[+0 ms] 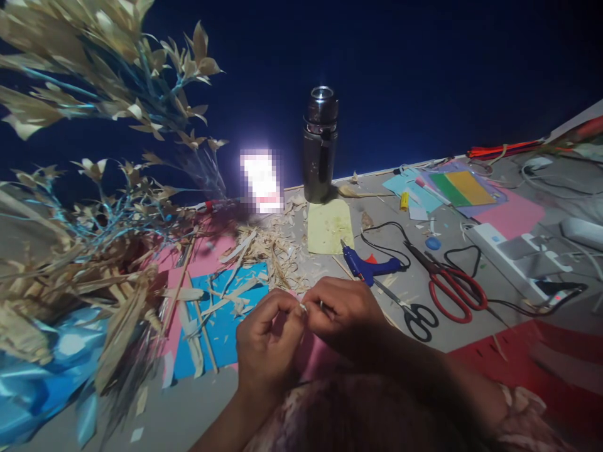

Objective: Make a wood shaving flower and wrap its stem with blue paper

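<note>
Head view, left hand (268,329) and right hand (347,307) nearly touching, both pinching small whitish piece (303,307) between them, piece above pink paper (315,355) at lower centre, blue glue gun (374,269) just beyond right hand, red-handled scissors (437,269) farther right, pale dry strips (192,339) on blue sheet (225,339) at left

Small pale piece (303,307) at the fingertips, too small to tell what it is.
The left hand (258,333) and right hand (347,307) pinch it, their fingers covering most of it, and the right hand's curled fingertips are partly hidden. Hands and arms cover much of the pink sheet (315,353) below. A bright patch (262,179) is blurred into squares. The dried flowers (134,110) run off the top and left edges, the blue plastic (70,344) off the left, the red sheet (522,339) off the right.
</note>
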Demonstrator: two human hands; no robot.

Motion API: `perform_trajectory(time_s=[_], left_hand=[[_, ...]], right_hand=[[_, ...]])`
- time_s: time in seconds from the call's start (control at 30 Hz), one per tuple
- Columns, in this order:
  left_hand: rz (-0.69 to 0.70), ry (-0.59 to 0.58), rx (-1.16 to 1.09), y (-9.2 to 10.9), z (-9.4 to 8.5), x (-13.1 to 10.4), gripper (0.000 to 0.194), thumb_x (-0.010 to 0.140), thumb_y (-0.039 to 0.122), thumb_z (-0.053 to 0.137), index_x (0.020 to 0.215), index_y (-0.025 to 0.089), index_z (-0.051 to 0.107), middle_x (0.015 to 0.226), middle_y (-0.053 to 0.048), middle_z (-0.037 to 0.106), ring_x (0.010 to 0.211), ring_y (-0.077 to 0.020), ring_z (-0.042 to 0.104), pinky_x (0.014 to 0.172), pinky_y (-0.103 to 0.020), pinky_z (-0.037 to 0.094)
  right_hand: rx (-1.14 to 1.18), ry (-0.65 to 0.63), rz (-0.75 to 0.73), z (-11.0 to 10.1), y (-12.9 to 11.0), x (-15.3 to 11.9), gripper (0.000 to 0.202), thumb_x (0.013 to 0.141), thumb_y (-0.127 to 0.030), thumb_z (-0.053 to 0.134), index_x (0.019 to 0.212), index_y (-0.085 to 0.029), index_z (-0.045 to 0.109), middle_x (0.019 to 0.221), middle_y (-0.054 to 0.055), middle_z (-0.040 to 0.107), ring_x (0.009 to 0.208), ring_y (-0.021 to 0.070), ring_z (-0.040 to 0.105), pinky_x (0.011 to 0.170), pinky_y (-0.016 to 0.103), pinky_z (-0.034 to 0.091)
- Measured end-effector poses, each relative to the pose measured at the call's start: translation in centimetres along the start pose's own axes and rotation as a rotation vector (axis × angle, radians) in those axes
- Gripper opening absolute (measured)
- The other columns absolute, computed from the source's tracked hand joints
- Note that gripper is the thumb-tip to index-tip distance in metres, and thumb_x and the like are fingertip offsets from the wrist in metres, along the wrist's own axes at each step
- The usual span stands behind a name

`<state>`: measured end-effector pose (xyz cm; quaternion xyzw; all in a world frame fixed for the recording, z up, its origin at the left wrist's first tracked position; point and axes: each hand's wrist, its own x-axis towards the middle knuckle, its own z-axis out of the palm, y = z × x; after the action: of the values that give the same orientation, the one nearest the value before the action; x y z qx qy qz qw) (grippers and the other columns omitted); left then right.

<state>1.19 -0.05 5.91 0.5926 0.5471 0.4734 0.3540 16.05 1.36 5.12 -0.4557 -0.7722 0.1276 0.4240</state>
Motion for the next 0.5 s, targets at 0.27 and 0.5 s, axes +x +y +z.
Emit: perform_trajectory(time_s=[0.27, 0.5], left_hand=[[-0.126, 0.018, -0.141, 0.18, -0.08, -0.31, 0.017, 0.082, 0.025, 0.066, 0.065, 0.021, 0.068, 0.067, -0.001, 0.067, 0.066, -0.0175, 0.061, 0.063, -0.026, 0.049], [-0.215, 0.016, -0.093, -0.06, -0.26, -0.15, 0.013, 0.076, 0.028, 0.073, 0.066, 0.02, 0.071, 0.063, -0.001, 0.067, 0.059, -0.016, 0.059, 0.056, -0.024, 0.047]], right_hand=[[0.122, -0.013, 0.118, -0.19, -0.18, 0.0, 0.023, 0.084, -0.01, 0.051, 0.067, -0.02, 0.062, 0.06, -0.002, 0.064, 0.055, 0.0112, 0.058, 0.055, 0.023, 0.041], [-0.207, 0.012, -0.075, 0.12, -0.25, -0.52, 0.029, 0.092, -0.008, 0.051, 0.067, -0.019, 0.058, 0.061, 0.0, 0.061, 0.057, 0.0139, 0.055, 0.057, 0.029, 0.034]])
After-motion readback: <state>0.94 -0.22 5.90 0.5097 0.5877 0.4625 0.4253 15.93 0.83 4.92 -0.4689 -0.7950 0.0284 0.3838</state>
